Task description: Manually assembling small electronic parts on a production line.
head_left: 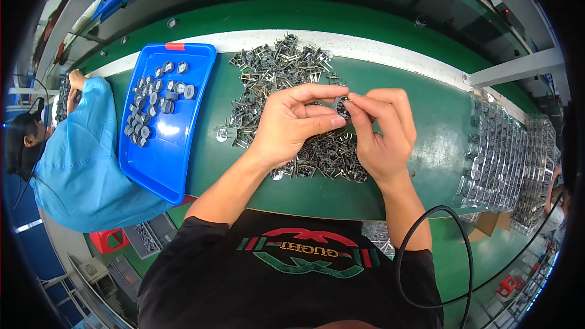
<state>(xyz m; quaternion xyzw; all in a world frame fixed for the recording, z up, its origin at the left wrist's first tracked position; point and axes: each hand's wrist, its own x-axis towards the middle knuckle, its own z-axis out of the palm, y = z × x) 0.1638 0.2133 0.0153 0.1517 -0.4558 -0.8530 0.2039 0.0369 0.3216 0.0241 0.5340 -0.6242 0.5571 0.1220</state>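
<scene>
A small round dark grey part (341, 107) is held up over the bench between my two hands. My left hand (291, 120) grips it between thumb and fingers at its left side. From the right, the pinched fingertips of my right hand (385, 128) meet its edge; whatever tiny thing they may hold is hidden. Beneath and behind my hands spreads a heap of small dark parts with metal pins (268, 73). To the left, a blue tray (167, 167) holds several round grey parts (152, 94) much like the one in my hand.
The green bench (426, 167) runs across, with a white strip along its far side. Stacked clear plastic trays (496, 158) stand at the right. A co-worker in a blue garment (85, 158) sits close at the left. A black cable (399, 262) loops near my right arm.
</scene>
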